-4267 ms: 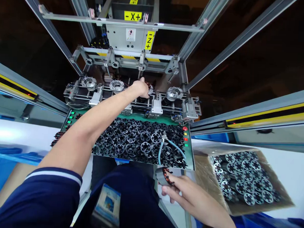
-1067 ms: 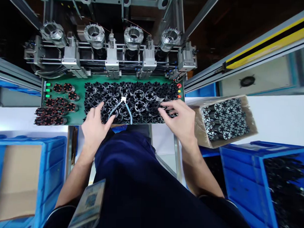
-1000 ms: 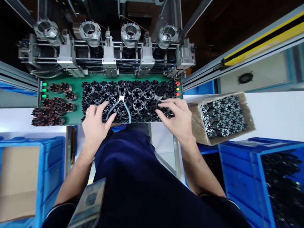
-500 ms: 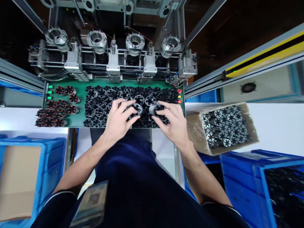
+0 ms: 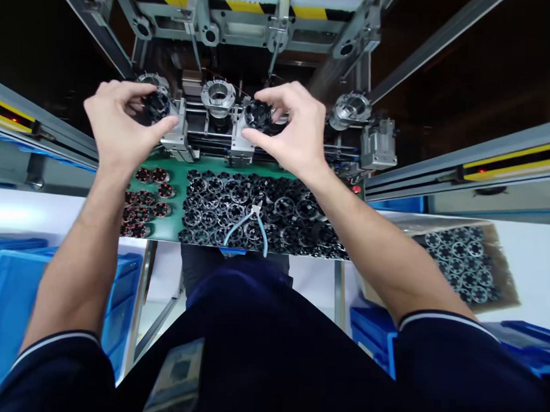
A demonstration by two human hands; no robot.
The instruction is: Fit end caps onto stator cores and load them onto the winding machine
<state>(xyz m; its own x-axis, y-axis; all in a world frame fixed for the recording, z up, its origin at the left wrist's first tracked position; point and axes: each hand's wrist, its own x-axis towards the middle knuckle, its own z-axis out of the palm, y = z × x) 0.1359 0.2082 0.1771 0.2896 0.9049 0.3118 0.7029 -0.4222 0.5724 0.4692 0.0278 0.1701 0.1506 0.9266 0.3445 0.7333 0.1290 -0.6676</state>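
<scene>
My left hand [image 5: 119,125] grips a black-ended motor stator core [image 5: 157,106] between thumb and fingers. It is up at the machine, in front of the leftmost round metal holder [image 5: 153,80], which it partly covers. A second stator core [image 5: 259,115] is in my right hand [image 5: 300,132], further right along the same row. The spot behind that core is hidden by my fingers. Between my hands another round metal holder [image 5: 218,96] shows its open centre. Below them, side cutters [image 5: 255,211] with light blue handles lie on many black stator cores [image 5: 209,201].
Stator cores with copper-coloured windings [image 5: 142,213] stand on the left of the green table [image 5: 178,190]. At the right sits a cardboard box [image 5: 507,274] of bare metal cores. Blue crates [image 5: 17,281] flank my body. Metal posts and the rightmost holder [image 5: 350,109] border the work area.
Both hands have moved up and forward from above the table to the machine's holders, each carrying a stator core, and are further apart. The side cutters are now uncovered. My view has shifted.
</scene>
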